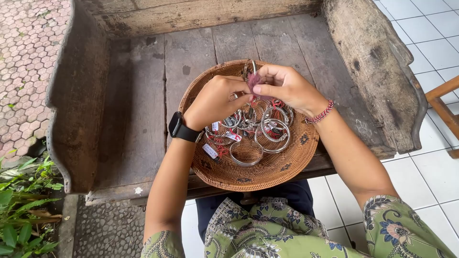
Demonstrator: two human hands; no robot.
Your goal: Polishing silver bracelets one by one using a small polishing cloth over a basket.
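1. Right hand (287, 86) — fingers curled, thumb and forefinger pinched on a small pink cloth (254, 80), held above the far part of the basket. A red beaded bracelet (321, 113) circles the wrist.
2. Left hand (217, 98) — fingers closed toward the right hand, tips meeting at the cloth; what they grip beneath it cannot be told. A black smartwatch (180, 128) sits on the wrist.
3. Metal ring piece (248, 68) — a silver loop showing just above the cloth, between the two hands, partly hidden by the fingers.
4. Silver bangles (267, 134) — a loose heap lying in the basket under the hands, several with red thread and small white tags (210, 151).
5. Woven basket (282, 167) — round, shallow, brown, resting on the tabletop with its near rim over the edge.
6. Tabletop (138, 110) — weathered grey planks with raised wooden sides left and right.
7. Surroundings — white floor tiles (425, 177) to the right, patterned paving (26, 62) and green leaves (24, 205) to the left, green floral sleeves (401, 229) nearest the camera.
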